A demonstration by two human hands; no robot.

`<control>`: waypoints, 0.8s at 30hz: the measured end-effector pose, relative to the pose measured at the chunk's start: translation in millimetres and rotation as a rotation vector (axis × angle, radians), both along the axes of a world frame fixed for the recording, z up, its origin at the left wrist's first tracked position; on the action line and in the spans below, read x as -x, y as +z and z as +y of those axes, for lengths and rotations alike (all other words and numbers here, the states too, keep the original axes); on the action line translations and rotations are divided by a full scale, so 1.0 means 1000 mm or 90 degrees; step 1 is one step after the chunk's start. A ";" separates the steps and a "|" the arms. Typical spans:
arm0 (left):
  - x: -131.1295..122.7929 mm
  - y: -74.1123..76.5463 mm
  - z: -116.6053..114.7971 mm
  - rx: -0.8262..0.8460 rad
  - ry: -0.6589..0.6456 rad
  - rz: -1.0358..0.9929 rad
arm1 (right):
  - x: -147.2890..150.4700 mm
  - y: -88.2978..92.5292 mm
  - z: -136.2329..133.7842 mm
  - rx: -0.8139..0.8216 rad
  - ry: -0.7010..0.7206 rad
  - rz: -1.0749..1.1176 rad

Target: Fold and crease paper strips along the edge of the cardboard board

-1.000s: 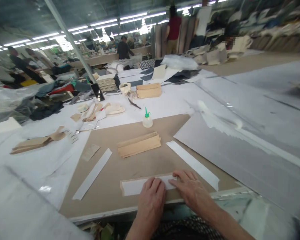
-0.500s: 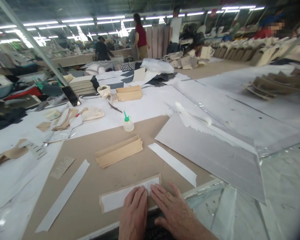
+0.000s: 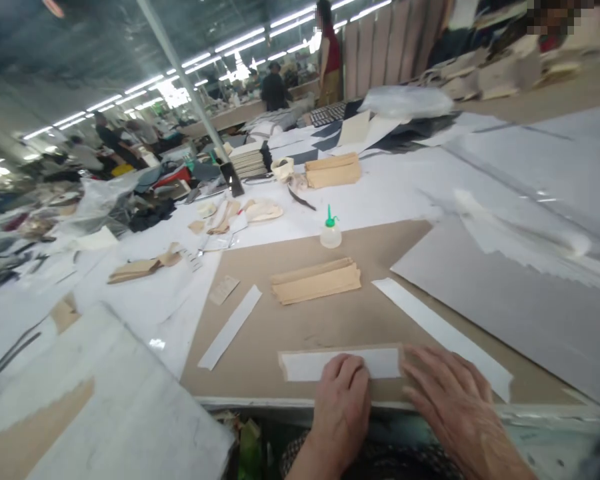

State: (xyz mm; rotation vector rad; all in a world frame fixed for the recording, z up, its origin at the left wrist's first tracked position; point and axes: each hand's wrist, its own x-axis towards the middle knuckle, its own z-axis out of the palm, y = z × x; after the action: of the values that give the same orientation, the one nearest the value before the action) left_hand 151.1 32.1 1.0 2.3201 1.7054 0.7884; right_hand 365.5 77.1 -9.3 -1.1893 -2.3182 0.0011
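We judge the tan-edged white strip, lower centre of the frame, light, thin and easily creased, best taken by its ends. Our left hand bends over its middle, fingers curled; whether they pinch, we cannot tell. Our right hand spreads open, gripping nothing, by its right end.

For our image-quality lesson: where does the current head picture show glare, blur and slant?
Head view: the ceiling lights burn out to white and slant up rightward; head view: a glare patch shines on the white sheet at left; head view: the bottle looks fairly crisp, the right hand softer, the picture's bottom-right corner dark and blurred.
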 end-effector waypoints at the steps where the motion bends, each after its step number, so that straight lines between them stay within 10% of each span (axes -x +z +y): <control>1: 0.005 0.003 -0.001 0.011 0.011 -0.051 | 0.003 0.004 0.002 0.003 -0.013 0.024; 7: 0.076 0.022 -0.032 -0.019 0.269 -0.129 | 0.053 0.030 -0.001 0.100 0.109 0.108; 12: 0.127 0.008 -0.050 0.021 0.385 -0.055 | 0.114 0.030 -0.005 0.229 0.280 0.110; 24: 0.095 0.005 -0.036 0.114 0.401 -0.315 | 0.147 0.006 0.003 0.390 0.269 0.262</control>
State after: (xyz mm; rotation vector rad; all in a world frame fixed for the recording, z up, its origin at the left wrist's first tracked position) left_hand 55.7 -3.5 5.9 1.3065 2.1394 1.1258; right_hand 218.1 79.8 -3.4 -0.8135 -2.1935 1.0643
